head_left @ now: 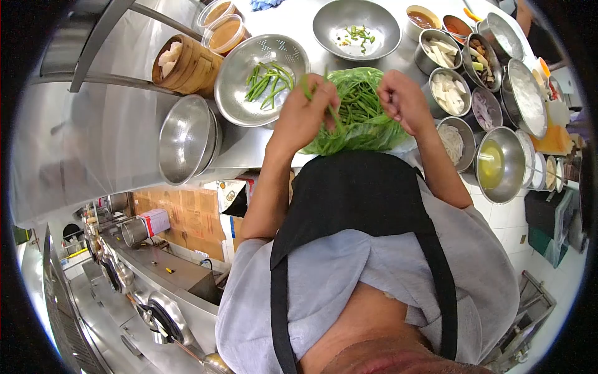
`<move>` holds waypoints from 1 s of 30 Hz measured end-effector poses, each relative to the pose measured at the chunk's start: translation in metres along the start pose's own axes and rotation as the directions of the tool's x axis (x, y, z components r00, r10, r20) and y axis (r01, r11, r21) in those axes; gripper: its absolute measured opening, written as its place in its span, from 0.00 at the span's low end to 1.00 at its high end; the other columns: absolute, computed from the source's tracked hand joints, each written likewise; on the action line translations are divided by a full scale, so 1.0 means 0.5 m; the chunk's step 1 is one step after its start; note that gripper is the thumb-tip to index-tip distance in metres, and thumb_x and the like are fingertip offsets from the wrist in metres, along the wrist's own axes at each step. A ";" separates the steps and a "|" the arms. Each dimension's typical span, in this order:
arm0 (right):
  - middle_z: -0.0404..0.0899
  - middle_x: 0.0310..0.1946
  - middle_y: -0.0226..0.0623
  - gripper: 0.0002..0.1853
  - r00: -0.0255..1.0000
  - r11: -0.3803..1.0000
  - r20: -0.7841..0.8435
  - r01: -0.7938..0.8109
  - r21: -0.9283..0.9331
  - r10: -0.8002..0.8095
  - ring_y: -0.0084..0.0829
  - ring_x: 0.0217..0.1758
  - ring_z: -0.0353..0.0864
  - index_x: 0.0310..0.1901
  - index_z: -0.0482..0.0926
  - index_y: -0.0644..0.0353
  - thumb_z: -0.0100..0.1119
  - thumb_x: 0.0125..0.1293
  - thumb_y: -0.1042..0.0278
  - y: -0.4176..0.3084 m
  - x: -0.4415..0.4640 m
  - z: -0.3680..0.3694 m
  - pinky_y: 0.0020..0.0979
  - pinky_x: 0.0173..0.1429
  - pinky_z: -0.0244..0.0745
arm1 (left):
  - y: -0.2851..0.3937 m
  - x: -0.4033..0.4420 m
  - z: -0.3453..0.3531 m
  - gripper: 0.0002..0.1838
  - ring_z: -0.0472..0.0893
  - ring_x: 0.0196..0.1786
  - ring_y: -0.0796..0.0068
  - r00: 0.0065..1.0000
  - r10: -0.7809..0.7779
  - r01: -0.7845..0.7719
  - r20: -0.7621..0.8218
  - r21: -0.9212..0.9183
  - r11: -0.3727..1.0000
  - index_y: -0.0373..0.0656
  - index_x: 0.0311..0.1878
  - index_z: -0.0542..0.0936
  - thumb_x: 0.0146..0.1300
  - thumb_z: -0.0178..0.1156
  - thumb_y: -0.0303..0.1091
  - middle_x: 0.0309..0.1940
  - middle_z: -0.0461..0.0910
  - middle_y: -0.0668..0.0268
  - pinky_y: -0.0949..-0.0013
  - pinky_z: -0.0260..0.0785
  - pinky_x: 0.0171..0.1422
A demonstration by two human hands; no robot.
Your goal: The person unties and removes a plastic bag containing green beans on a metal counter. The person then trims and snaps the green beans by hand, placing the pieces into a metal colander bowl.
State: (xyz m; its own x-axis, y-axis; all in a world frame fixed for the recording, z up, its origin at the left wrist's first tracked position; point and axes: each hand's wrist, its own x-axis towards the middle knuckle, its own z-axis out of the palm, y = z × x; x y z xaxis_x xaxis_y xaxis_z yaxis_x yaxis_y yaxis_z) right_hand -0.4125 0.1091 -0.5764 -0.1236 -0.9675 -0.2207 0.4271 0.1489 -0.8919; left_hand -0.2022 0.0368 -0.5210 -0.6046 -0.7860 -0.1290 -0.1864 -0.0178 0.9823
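My left hand (309,111) is closed round some green beans, just right of the perforated metal bowl (232,93), in which several cut green beans (269,84) lie. A green plastic bag (339,141) full of long green beans (361,103) sits between my hands. Over its right side is my right hand (402,101), fingers curled; what they hold, if anything, is too small to make out. Beyond the bag stands a metal bowl (324,31) with short green bean pieces (360,38) at its bottom.
At the left are a bamboo steamer (193,71), sauce tubs (225,34) and stacked metal bowls (187,140). Crowded at the right stand several metal containers, a bowl of white powder (527,100) and a bowl of yellow liquid (492,163). A metal shelf frame (103,37) rises at the upper left.
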 end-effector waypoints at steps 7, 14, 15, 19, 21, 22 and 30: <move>0.81 0.30 0.42 0.13 0.916 0.504 0.345 0.401 -0.765 -0.205 0.38 0.35 0.81 0.44 0.79 0.62 0.50 0.65 0.65 0.015 -0.023 0.029 0.40 0.44 0.73 | -0.047 0.007 0.018 0.12 0.72 0.27 0.73 0.975 0.070 -0.166 0.211 0.477 0.863 0.37 0.39 0.78 0.67 0.55 0.38 0.23 0.75 0.62 0.67 0.65 0.33; 0.75 0.21 0.35 0.10 0.944 0.768 0.019 0.279 -0.577 -0.328 0.26 0.25 0.73 0.35 0.79 0.62 0.50 0.63 0.66 0.018 -0.014 0.026 0.30 0.31 0.68 | -0.045 0.005 0.026 0.10 0.70 0.25 0.80 0.993 0.098 -0.112 0.061 0.292 0.950 0.39 0.41 0.78 0.68 0.55 0.37 0.22 0.72 0.69 0.71 0.64 0.31; 0.73 0.20 0.32 0.10 0.962 0.868 -0.096 0.184 -0.462 -0.255 0.23 0.23 0.70 0.33 0.78 0.62 0.50 0.63 0.66 0.002 -0.006 0.010 0.28 0.30 0.66 | -0.039 0.007 0.020 0.10 0.69 0.25 0.81 0.995 0.096 -0.094 0.005 0.252 0.963 0.39 0.41 0.78 0.68 0.55 0.37 0.22 0.71 0.70 0.72 0.64 0.31; 0.63 0.17 0.21 0.11 0.989 0.989 -0.071 0.127 -0.072 -0.132 0.10 0.20 0.57 0.27 0.74 0.55 0.50 0.67 0.64 -0.017 0.003 -0.038 0.16 0.21 0.49 | -0.029 0.007 -0.010 0.17 0.81 0.33 0.58 0.995 0.049 0.011 -0.089 0.573 0.820 0.38 0.45 0.76 0.63 0.61 0.43 0.28 0.80 0.52 0.59 0.71 0.41; 0.64 0.17 0.23 0.13 0.981 0.949 -0.112 0.121 -0.292 -0.160 0.13 0.20 0.61 0.27 0.72 0.57 0.51 0.68 0.61 -0.002 0.007 -0.017 0.19 0.22 0.53 | -0.036 0.008 0.009 0.20 0.82 0.36 0.49 0.997 0.044 0.018 -0.062 0.756 0.654 0.39 0.45 0.75 0.59 0.64 0.46 0.28 0.81 0.49 0.52 0.71 0.40; 0.65 0.17 0.24 0.14 0.976 0.909 -0.128 0.112 -0.401 -0.176 0.14 0.20 0.62 0.27 0.71 0.58 0.51 0.69 0.60 0.005 0.008 -0.007 0.21 0.22 0.56 | -0.048 0.009 0.018 0.21 0.81 0.37 0.47 0.999 0.024 0.022 -0.046 0.800 0.599 0.39 0.45 0.75 0.59 0.64 0.46 0.29 0.81 0.48 0.51 0.71 0.41; 0.80 0.28 0.48 0.28 0.985 0.078 0.064 0.077 -0.994 -0.162 0.48 0.36 0.81 0.32 0.76 0.63 0.61 0.56 0.38 -0.062 -0.003 0.025 0.45 0.41 0.74 | -0.062 0.032 -0.021 0.11 0.80 0.37 0.44 0.980 0.197 -0.077 -0.041 0.827 0.556 0.40 0.39 0.78 0.57 0.59 0.36 0.30 0.80 0.47 0.50 0.71 0.42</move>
State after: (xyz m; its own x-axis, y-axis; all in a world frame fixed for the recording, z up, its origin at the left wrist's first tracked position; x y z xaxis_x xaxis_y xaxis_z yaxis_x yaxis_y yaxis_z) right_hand -0.4144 0.1036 -0.5434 -0.1338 -0.9899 -0.0480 -0.8664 0.1403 -0.4793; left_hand -0.1981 0.0181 -0.5520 -0.5971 -0.7988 0.0729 -0.6978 0.5621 0.4439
